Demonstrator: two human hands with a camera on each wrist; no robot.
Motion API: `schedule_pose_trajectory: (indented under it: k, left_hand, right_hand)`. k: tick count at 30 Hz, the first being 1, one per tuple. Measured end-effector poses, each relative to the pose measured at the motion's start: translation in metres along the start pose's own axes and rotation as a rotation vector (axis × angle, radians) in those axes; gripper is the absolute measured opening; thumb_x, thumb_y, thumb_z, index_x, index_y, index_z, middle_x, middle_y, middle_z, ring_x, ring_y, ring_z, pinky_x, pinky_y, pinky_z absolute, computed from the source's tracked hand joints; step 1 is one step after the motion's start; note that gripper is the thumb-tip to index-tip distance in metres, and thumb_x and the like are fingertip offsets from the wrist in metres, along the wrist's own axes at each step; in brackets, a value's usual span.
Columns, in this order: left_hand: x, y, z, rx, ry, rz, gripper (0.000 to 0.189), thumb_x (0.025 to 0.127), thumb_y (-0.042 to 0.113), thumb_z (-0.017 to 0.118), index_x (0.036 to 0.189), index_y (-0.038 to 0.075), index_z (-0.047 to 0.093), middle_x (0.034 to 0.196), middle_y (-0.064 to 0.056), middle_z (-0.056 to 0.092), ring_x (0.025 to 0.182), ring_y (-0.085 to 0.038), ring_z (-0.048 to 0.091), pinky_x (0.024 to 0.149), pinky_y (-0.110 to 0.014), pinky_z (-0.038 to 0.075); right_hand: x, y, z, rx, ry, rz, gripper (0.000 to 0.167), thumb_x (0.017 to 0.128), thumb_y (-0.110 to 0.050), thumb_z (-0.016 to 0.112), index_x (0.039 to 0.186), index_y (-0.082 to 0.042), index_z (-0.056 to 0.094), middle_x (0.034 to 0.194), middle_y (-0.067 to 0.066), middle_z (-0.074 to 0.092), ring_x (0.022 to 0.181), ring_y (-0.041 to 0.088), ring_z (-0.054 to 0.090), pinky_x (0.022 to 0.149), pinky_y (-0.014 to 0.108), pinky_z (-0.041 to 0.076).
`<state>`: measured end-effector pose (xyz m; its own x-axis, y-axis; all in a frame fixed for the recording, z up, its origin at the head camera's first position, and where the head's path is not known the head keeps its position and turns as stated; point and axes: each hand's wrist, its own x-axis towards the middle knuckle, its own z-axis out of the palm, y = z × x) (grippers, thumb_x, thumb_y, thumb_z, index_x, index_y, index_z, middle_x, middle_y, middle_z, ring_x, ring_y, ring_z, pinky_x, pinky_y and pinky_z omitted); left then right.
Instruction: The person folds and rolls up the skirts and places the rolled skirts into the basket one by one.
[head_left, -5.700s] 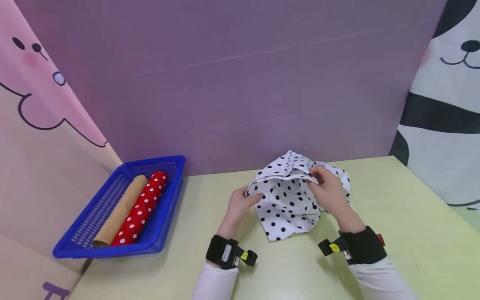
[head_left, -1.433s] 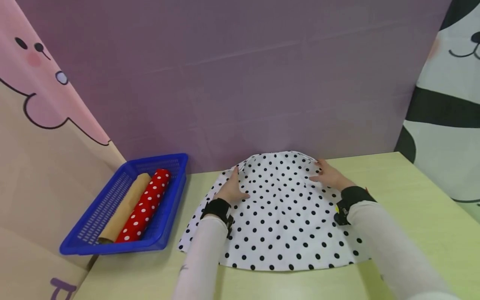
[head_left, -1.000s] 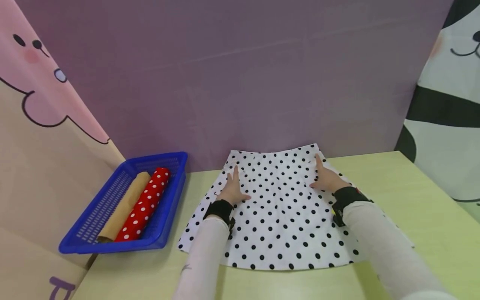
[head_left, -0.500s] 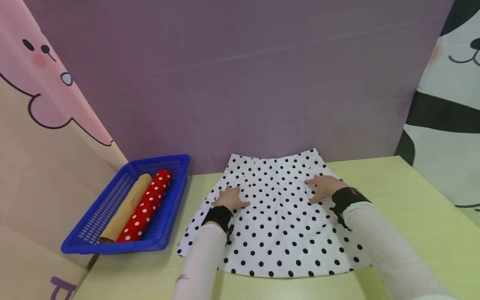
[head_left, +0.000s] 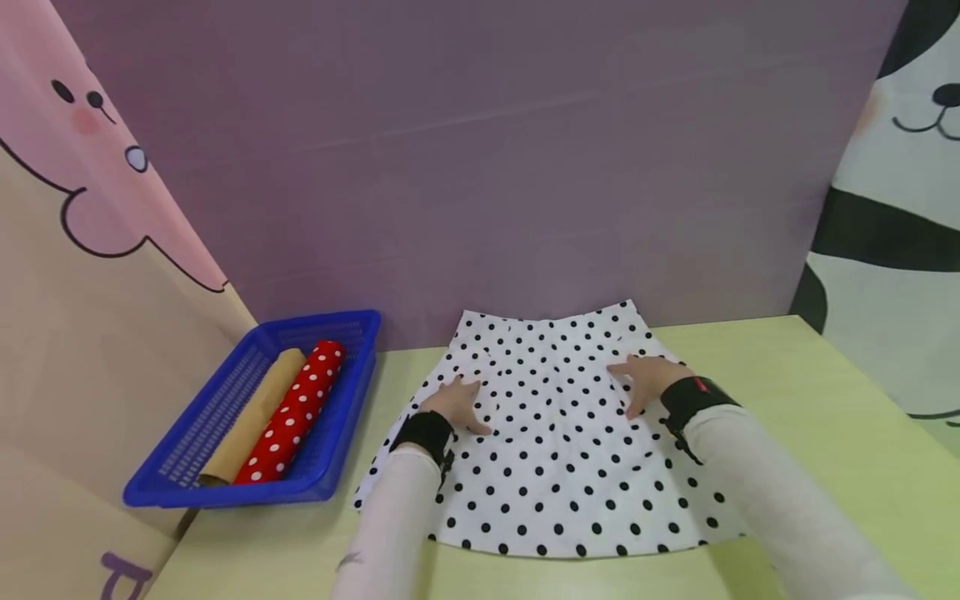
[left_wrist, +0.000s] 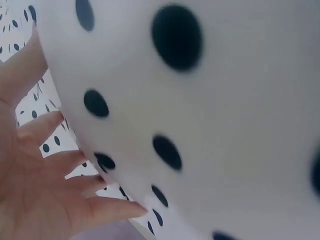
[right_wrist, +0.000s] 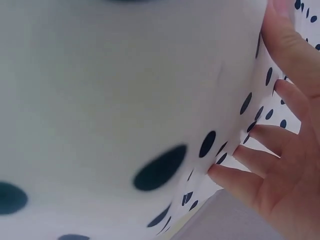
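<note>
A white skirt [head_left: 555, 467] with black polka dots lies spread on the table, its narrow waist end toward the back wall and its wide hem toward me. My left hand [head_left: 452, 404] rests on its left side with the fingers spread. On the right side of the cloth, my right hand [head_left: 643, 379] lies likewise, fingers apart. Both wrist views show fingertips touching the dotted fabric, with nothing gripped; the left hand [left_wrist: 45, 175] and right hand [right_wrist: 280, 145] appear palm side to the camera. My sleeves hide parts of the skirt's lower side edges.
A blue plastic basket [head_left: 318, 483] stands on the left of the table [head_left: 810, 433]. Inside lie a tan roll [head_left: 255, 417] and a red roll [head_left: 292, 412] with white dots. A purple backdrop [head_left: 480, 167] rises behind the table's far edge.
The bunched skirt has been opened out and laid flat, its waist end straightened toward the back. Both hands have since slid toward me; in the last half second the left shifted slightly left.
</note>
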<state>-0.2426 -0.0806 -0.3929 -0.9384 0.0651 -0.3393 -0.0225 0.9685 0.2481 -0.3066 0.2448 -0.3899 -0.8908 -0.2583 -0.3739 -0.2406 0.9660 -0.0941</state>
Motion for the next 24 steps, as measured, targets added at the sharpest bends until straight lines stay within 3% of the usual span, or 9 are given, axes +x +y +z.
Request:
schedule_pose_trajectory:
  k: [3,7,10,12,14,19,24]
  left_hand:
    - [-0.009,-0.008,-0.004,0.023,0.002,-0.025,0.086,0.076,0.036,0.079,0.146,0.01,0.035,0.149,-0.016,0.036,0.136,-0.035,0.036,0.11,-0.049,0.031]
    - [-0.022,-0.021,-0.012,0.1,0.03,-0.187,0.079,0.075,0.029,0.08,0.138,-0.002,0.041,0.134,-0.018,0.053,0.124,-0.031,0.05,0.105,-0.041,0.039]
    - [-0.03,-0.03,-0.016,0.182,0.033,-0.292,0.069,0.076,0.036,0.078,0.124,-0.006,0.053,0.122,-0.019,0.06,0.115,-0.03,0.056,0.1,-0.038,0.044]
    - [-0.032,-0.035,-0.018,0.227,0.022,-0.313,0.061,0.077,0.042,0.076,0.114,-0.004,0.061,0.116,-0.018,0.063,0.11,-0.029,0.058,0.099,-0.037,0.044]
    - [-0.036,-0.037,-0.018,0.204,0.014,-0.344,0.056,0.078,0.046,0.074,0.107,-0.001,0.066,0.112,-0.018,0.064,0.107,-0.029,0.059,0.098,-0.038,0.045]
    - [-0.044,-0.04,-0.019,0.082,0.014,-0.407,0.058,0.078,0.048,0.073,0.107,-0.002,0.065,0.109,-0.018,0.063,0.103,-0.028,0.059,0.096,-0.039,0.046]
    - [-0.049,-0.048,-0.016,0.092,0.004,-0.408,0.061,0.078,0.055,0.069,0.099,-0.002,0.066,0.099,-0.014,0.065,0.092,-0.025,0.06,0.091,-0.039,0.048]
  right_hand:
    - [0.001,-0.003,0.003,0.007,0.002,-0.012,0.097,0.066,-0.036,0.085,0.147,-0.015,0.034,0.152,0.027,0.021,0.133,0.053,0.026,0.099,0.07,0.028]
    - [0.002,-0.003,0.005,0.011,0.005,-0.011,0.098,0.066,-0.036,0.085,0.146,-0.015,0.035,0.152,0.027,0.021,0.133,0.053,0.027,0.098,0.071,0.028]
    - [0.004,0.0,0.005,0.007,0.008,0.001,0.098,0.065,-0.037,0.085,0.146,-0.015,0.035,0.152,0.027,0.021,0.133,0.053,0.027,0.098,0.071,0.028]
    - [0.007,0.003,0.005,0.007,0.014,0.006,0.099,0.063,-0.038,0.086,0.146,-0.016,0.036,0.152,0.027,0.021,0.132,0.054,0.026,0.098,0.071,0.028]
    - [0.008,0.005,0.004,0.007,0.017,0.002,0.1,0.063,-0.038,0.086,0.146,-0.016,0.036,0.151,0.027,0.021,0.132,0.054,0.026,0.098,0.071,0.028]
    - [0.003,0.006,0.0,0.0,0.019,-0.019,0.101,0.062,-0.04,0.086,0.146,-0.015,0.036,0.151,0.028,0.023,0.131,0.055,0.027,0.097,0.071,0.028]
    - [0.002,0.004,0.0,-0.009,0.009,-0.016,0.099,0.064,-0.04,0.085,0.146,-0.016,0.036,0.151,0.027,0.023,0.132,0.054,0.027,0.098,0.07,0.028]
